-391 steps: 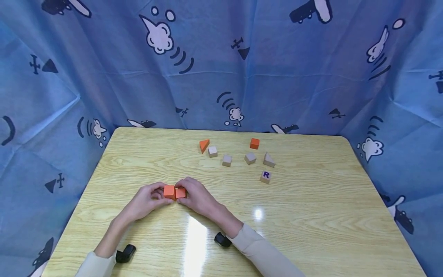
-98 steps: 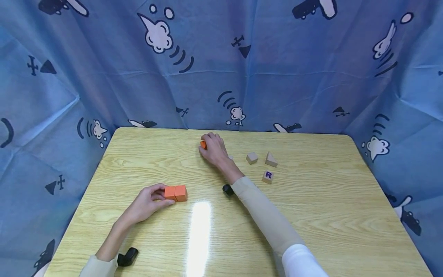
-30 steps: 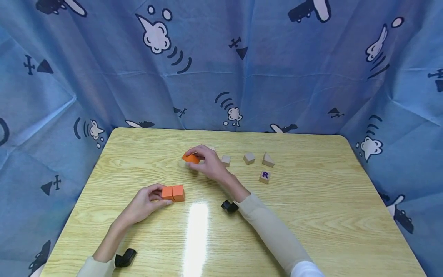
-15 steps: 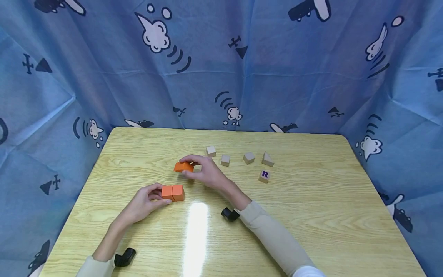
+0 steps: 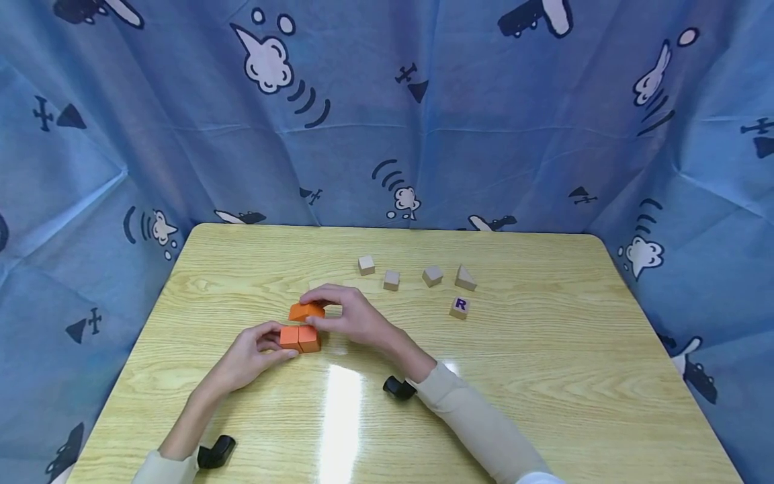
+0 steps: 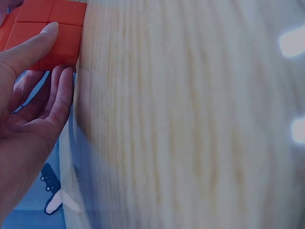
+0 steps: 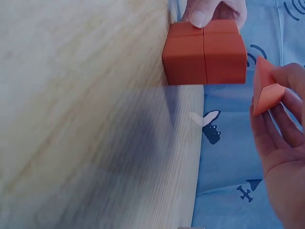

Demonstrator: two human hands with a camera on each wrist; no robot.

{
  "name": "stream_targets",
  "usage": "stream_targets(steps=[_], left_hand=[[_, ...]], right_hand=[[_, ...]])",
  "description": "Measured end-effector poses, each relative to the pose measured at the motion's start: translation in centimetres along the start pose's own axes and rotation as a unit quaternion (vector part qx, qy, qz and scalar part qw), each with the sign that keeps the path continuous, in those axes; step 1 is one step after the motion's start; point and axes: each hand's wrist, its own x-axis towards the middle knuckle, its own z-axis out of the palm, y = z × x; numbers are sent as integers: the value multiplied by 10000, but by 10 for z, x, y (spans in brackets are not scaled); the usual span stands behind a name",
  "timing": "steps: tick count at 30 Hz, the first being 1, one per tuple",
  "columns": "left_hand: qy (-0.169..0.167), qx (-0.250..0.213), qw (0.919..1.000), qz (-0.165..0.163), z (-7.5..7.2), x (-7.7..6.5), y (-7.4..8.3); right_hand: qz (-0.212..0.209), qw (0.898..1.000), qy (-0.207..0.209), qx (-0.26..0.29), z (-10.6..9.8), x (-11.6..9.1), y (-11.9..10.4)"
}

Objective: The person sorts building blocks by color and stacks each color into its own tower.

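Several orange cubes [image 5: 299,339] stand as a small block on the wooden table, two wide and two high in the wrist views. My left hand [image 5: 250,356] grips the left end of these cubes [image 6: 66,43] with thumb and fingers. My right hand [image 5: 353,314] pinches an orange triangular block [image 5: 306,312], held just behind and above the cubes in the head view. In the right wrist view the triangular block [image 7: 268,98] is apart from the stacked cubes [image 7: 205,59], at the level above them.
Farther back on the table [image 5: 544,336] lie plain wooden cubes [image 5: 366,265], a wooden triangle [image 5: 465,277] and a cube marked R [image 5: 459,308]. A blue patterned curtain [image 5: 387,114] encloses the table's back and sides. Black wrist devices [image 5: 216,452] sit below both forearms.
The right hand picked up the orange triangular block from the far side and brought it toward me, close to the cubes. The lone orange cube at the back has gone. The left hand stays put.
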Motion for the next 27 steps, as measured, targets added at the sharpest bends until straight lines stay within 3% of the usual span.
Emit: stream_targets(steps=[16, 27], left_hand=[[-38, -204, 9996, 176, 1, 1, -4], [6, -197, 9996, 202, 1, 2, -3]], right_hand=[[-357, 9973, -648, -3, 13, -5, -7], [-351, 9964, -742, -225, 15, -6, -8]])
